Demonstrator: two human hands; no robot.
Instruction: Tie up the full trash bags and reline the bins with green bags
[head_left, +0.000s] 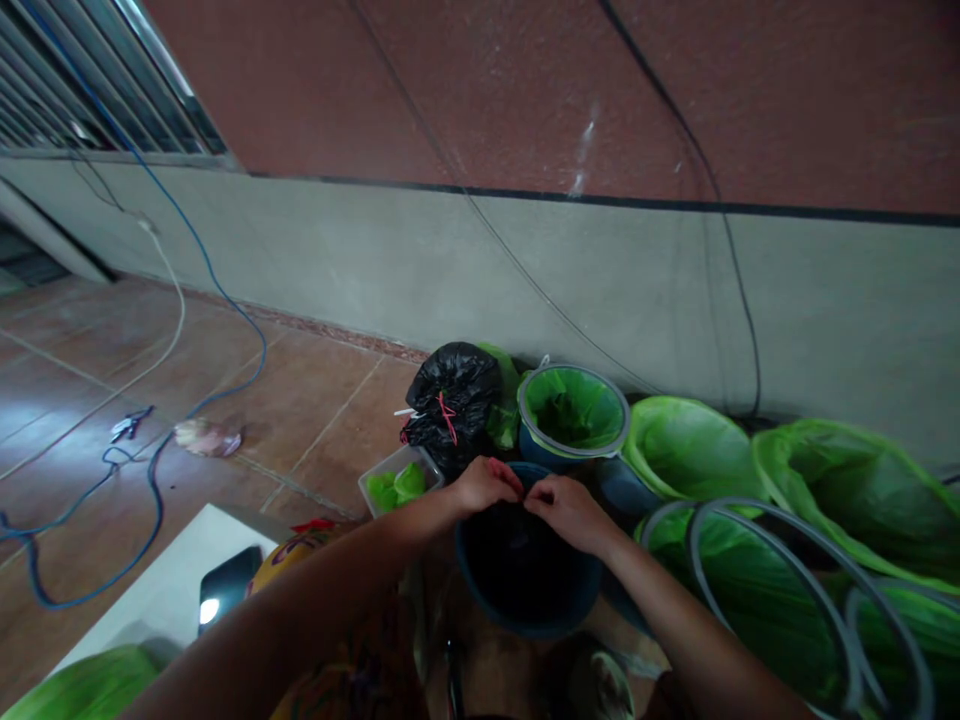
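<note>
My left hand (489,484) and my right hand (561,508) are close together over the far rim of a dark blue bucket (525,618). Both have their fingers pinched, and what lies between them is too small and dark to name. The bucket's inside looks black. Just beyond it stands a bin with a grey ring (574,410) and a green bag inside. A tied black plastic bag (454,390) with a pink string rests behind my left hand. Beside it is a clear tub holding green pieces (397,486).
Several green-lined bins (694,445) and loose grey rings (806,575) crowd the right side along the wall. On the left, a phone (229,588) lies on a white surface (161,590), and a blue hose (156,480) curls over the tiles.
</note>
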